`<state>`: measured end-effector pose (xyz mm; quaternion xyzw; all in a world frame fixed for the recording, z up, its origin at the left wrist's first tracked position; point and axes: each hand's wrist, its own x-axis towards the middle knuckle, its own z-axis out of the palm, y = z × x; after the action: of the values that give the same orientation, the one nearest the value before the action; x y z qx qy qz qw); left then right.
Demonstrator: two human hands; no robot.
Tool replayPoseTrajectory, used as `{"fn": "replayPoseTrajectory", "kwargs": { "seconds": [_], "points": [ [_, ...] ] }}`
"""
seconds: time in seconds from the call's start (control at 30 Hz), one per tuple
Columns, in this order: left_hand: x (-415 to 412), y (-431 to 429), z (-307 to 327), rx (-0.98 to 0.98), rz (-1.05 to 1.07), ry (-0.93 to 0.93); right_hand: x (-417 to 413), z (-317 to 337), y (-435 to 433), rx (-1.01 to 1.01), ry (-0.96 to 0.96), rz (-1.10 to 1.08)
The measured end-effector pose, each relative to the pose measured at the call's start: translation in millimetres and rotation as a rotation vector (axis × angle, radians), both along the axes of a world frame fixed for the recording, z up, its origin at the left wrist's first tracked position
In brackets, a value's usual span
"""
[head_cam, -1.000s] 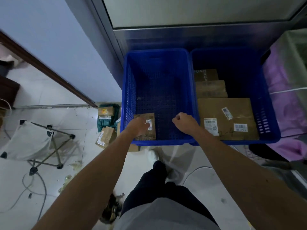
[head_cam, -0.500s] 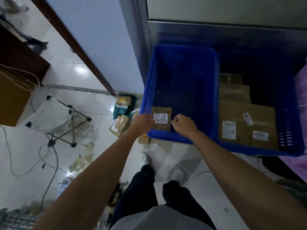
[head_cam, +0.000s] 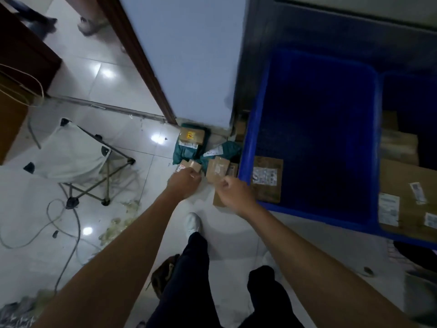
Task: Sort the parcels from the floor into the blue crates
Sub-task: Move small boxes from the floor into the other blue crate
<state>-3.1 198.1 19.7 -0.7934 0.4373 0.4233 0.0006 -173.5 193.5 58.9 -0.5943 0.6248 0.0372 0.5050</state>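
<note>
Parcels lie in a small heap on the floor at the foot of the wall corner, just left of the left blue crate: a brown box with a yellow label on a green mailer, a second green mailer, a small brown box and a flat brown parcel. The left hand reaches down onto the small brown box, its fingers curled at the box's near edge; blur hides whether they grip it. The right hand hangs over the flat brown parcel's near end, fingers clenched with nothing seen in them. One labelled parcel lies in the left crate's near-left corner; the right blue crate holds several cardboard boxes. A folding stool stands well to the left.
</note>
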Motion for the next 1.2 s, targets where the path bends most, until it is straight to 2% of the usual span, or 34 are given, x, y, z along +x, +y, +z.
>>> {"fn": "replayPoseTrajectory", "kwargs": {
  "seconds": [0.2, 0.33, 0.53, 0.73, 0.83, 1.0, 1.2],
  "points": [
    [84.0, -16.5, -90.4, 0.129, -0.031, 0.064, 65.2, -101.5, -13.6, 0.17, 0.054, -0.075],
    [109.7, -27.5, -164.7, 0.156, 0.004, 0.104, 85.3, -179.7, -30.2, 0.22, 0.065, -0.158],
    [93.7, -44.1, -276.5, 0.16, 0.049, 0.244, 85.2, -298.0, -49.3, 0.289, 0.165, -0.285],
    [62.0, -64.9, -363.5, 0.191, 0.077, 0.297, 68.4, -388.4, -61.6, 0.246, 0.282, -0.464],
    [50.8, -73.4, -391.6, 0.194, 0.088, 0.326, 63.8, -422.5, -67.3, 0.219, 0.304, -0.552],
    [42.8, -82.1, -419.1, 0.226, 0.091, 0.424, 65.2, -458.3, -75.6, 0.178, 0.218, -0.641],
    [29.9, -77.5, -411.7, 0.243, 0.163, 0.564, 73.4, -465.8, -78.2, 0.257, 0.122, -0.716]
  ]
}}
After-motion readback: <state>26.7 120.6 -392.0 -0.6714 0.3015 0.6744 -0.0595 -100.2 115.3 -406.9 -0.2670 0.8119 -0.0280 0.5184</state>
